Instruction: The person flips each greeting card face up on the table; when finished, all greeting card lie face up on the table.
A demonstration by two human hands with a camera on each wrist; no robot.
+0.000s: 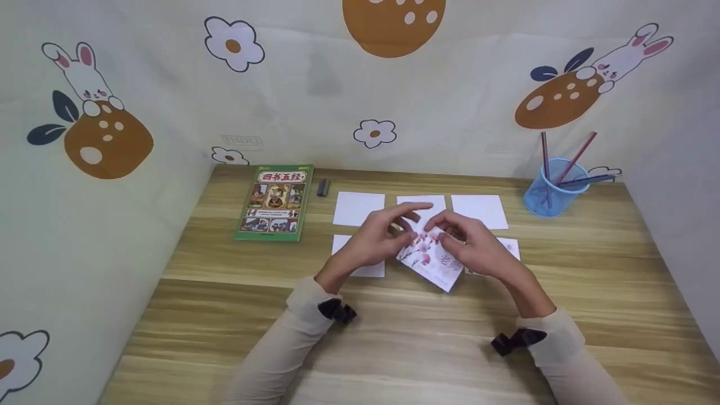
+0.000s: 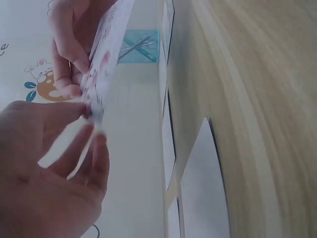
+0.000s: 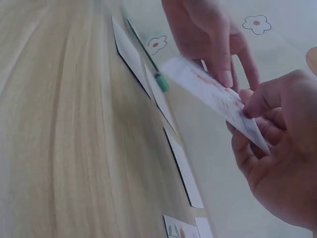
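A white card (image 1: pixel 433 267) printed with pink blossoms and dark writing is held tilted above the table between both hands. My left hand (image 1: pixel 374 236) pinches its upper left end, thumb on the printed face and fingertips behind the edge. From the other side, my right hand (image 1: pixel 478 244) grips the card with the thumb on top and curled fingers underneath, as the right wrist view shows. Below lie white cards: one (image 1: pixel 360 208) at back left, another (image 1: pixel 419 201) partly behind the hands, and one (image 1: pixel 365 270) partly covered by my left hand.
A further white card (image 1: pixel 480 211) lies at back right, with a printed card (image 1: pixel 511 247) partly hidden by my right hand. A green book (image 1: pixel 274 203) and a small dark block (image 1: pixel 323 188) sit at left. A blue mesh pencil cup (image 1: pixel 554 194) stands at back right.
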